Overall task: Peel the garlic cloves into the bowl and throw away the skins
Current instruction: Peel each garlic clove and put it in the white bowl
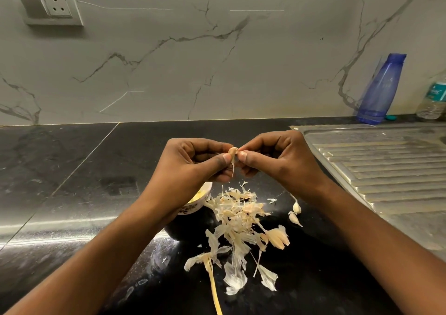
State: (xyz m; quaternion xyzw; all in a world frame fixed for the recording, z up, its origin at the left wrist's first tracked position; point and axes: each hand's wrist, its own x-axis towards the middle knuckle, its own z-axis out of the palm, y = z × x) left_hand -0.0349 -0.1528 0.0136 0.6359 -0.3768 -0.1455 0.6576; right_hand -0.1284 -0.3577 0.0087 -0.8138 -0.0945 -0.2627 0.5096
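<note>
- If brushed by a forearm, easily scattered: skins heaped just beside bowl.
- Two unpeeled cloves near that heap; could get binned with it.
- Left hand and right hand pinching one clove, not over bowl; may drop wide.

I can read nothing from here; the clear bottle's label has print, but it's too blurred for me.
</note>
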